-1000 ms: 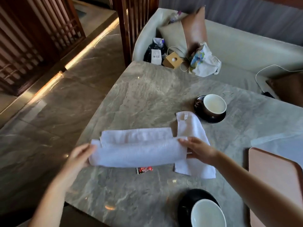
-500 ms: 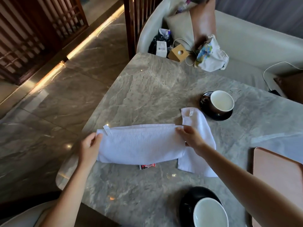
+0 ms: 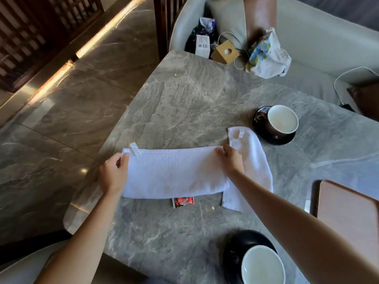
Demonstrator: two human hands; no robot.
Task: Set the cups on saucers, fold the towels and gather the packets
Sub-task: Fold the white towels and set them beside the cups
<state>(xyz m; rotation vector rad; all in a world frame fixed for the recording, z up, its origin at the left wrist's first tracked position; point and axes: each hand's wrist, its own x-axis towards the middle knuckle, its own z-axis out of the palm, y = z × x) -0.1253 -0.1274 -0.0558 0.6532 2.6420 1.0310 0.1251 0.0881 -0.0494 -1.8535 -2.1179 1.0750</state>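
Note:
A white towel (image 3: 174, 173) lies folded in half lengthwise on the marble table (image 3: 184, 95). My left hand (image 3: 113, 175) grips its left end and my right hand (image 3: 231, 158) pinches its far right corner. A second white towel (image 3: 256, 160) lies under its right end. A red packet (image 3: 183, 201) pokes out from beneath the folded towel's near edge. One cup (image 3: 282, 120) sits on a black saucer (image 3: 275, 139) at the back right. Another cup (image 3: 262, 265) sits on a black saucer (image 3: 235, 253) at the near edge.
A pink tray (image 3: 352, 218) lies at the right edge, with a white cloth (image 3: 348, 162) behind it. Beyond the table stands a pale sofa (image 3: 307, 29) holding cushions, bags, a wooden box (image 3: 224, 52) and a cable. The floor drops away on the left.
Both hands carried the towel's near edge over to the far edge, folding it in half; it now lies flat. The camera view has shifted closer and downward.

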